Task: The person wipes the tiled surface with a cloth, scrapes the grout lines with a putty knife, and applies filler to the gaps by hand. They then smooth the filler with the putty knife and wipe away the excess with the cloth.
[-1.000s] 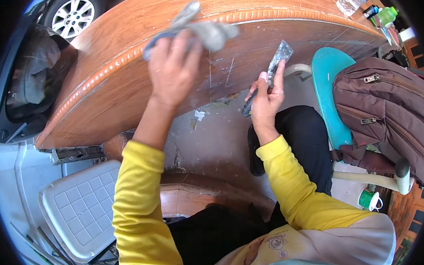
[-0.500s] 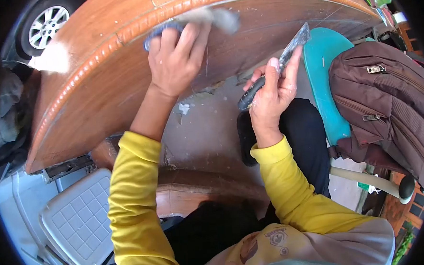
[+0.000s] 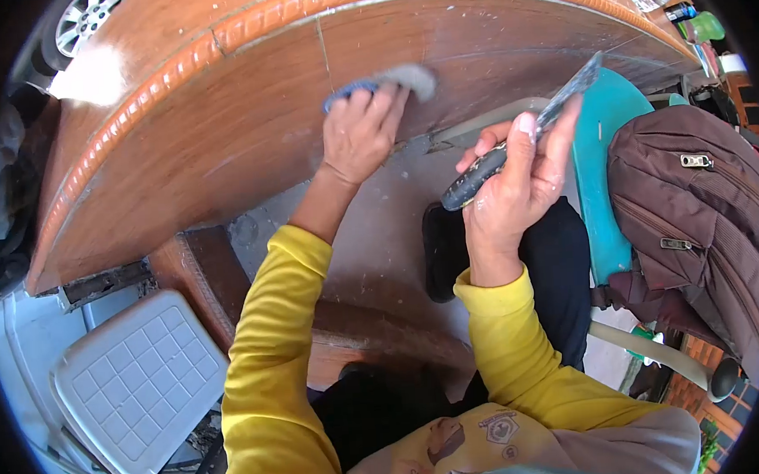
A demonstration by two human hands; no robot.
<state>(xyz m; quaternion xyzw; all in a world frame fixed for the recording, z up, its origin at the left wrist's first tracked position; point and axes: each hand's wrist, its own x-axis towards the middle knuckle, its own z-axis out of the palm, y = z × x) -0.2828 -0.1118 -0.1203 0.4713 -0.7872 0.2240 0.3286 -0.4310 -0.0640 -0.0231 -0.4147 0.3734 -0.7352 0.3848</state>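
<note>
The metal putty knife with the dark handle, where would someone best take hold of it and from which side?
Grip the metal putty knife with the dark handle by the rounded handle end, coming from the lower left. That end sticks out bare below the right hand, while the thin flat blade points up right and probably offers poor purchase.

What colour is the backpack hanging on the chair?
Brown, with metal zipper pulls; the backpack shows in the head view, on the right.
</note>
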